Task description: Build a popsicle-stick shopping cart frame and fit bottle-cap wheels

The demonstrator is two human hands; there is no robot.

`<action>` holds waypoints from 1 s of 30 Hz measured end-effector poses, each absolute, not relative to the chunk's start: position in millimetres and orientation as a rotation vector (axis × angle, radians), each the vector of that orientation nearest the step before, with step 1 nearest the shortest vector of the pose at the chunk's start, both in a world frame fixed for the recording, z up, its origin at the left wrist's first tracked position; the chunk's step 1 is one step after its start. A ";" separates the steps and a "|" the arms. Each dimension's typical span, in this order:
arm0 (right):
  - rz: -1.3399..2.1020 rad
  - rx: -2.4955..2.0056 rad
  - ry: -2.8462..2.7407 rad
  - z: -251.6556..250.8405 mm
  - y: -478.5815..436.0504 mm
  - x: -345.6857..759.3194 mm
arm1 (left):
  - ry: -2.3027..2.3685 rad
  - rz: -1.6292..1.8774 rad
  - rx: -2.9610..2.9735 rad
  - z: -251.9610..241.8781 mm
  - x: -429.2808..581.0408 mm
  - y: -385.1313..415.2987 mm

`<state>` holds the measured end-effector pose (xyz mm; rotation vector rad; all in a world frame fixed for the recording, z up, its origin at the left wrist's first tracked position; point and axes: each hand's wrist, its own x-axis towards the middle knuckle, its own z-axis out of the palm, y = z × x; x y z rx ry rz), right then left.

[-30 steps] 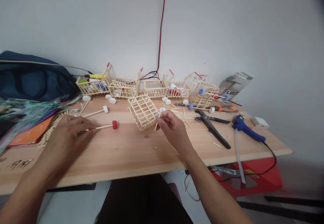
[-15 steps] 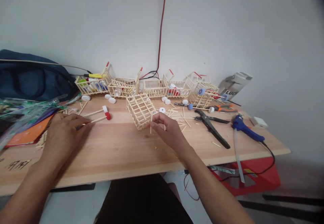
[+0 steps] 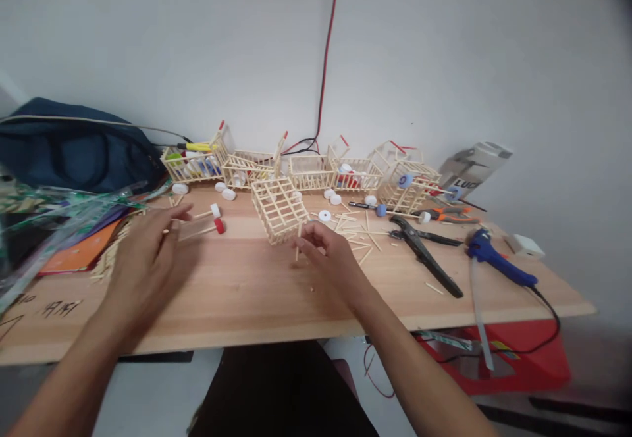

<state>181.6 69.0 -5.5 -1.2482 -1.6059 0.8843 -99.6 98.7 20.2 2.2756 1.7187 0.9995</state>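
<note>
My right hand (image 3: 328, 249) pinches a corner post of a small basket (image 3: 279, 210) built from thin wooden sticks. The basket is tilted, with its lattice side facing me. My left hand (image 3: 148, 253) is left of it, with thumb and fingers drawn together and a small pale tip showing between them; what it belongs to is hidden. Just beyond those fingers are two sticks, one ending in a white bottle cap (image 3: 215, 210) and the other in a red bottle cap (image 3: 219, 226).
Several stick-built carts (image 3: 311, 170) stand along the wall. Loose sticks (image 3: 363, 236), black-handled pliers (image 3: 427, 259) and a blue glue gun (image 3: 501, 260) lie to the right. Plastic wrappers (image 3: 93, 206), an orange sheet (image 3: 79, 249) and a dark blue bag (image 3: 79, 147) occupy the left.
My left hand has shifted right and turned, and the dark-ended thin piece at its fingers no longer shows. My right hand keeps hold of the basket. The view has swung slightly left.
</note>
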 end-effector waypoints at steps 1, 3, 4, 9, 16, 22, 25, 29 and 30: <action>0.912 -1.244 -1.587 -8.0 67.3 182.1 | 1.606 1.117 2.071 22.2 -88.4 92.5; 0.959 -1.231 -1.565 -12.3 62.9 181.8 | 1.340 1.174 1.643 22.6 -61.2 79.6; 0.974 -1.226 -1.559 -14.0 60.4 181.1 | 1.176 1.120 1.437 20.9 -46.5 73.8; 1.026 -1.256 -1.568 -16.7 48.3 177.8 | 0.640 0.890 0.875 1.6 11.9 57.8; 1.040 -1.346 -1.707 -17.7 44.7 178.8 | 0.549 0.847 0.708 -11.9 30.8 62.6; 0.994 -1.391 -1.841 -18.9 48.3 183.5 | 0.546 0.822 0.687 -10.0 32.0 63.4; 1.007 -1.428 -1.857 -19.2 49.3 184.7 | 0.539 0.796 0.703 -9.8 32.3 63.8; 1.004 -1.412 -1.840 -18.6 49.1 184.2 | 0.542 0.725 0.741 -7.5 33.2 66.3; 1.022 -1.400 -1.827 -18.5 49.1 184.5 | 0.545 0.713 0.750 -6.6 33.1 66.9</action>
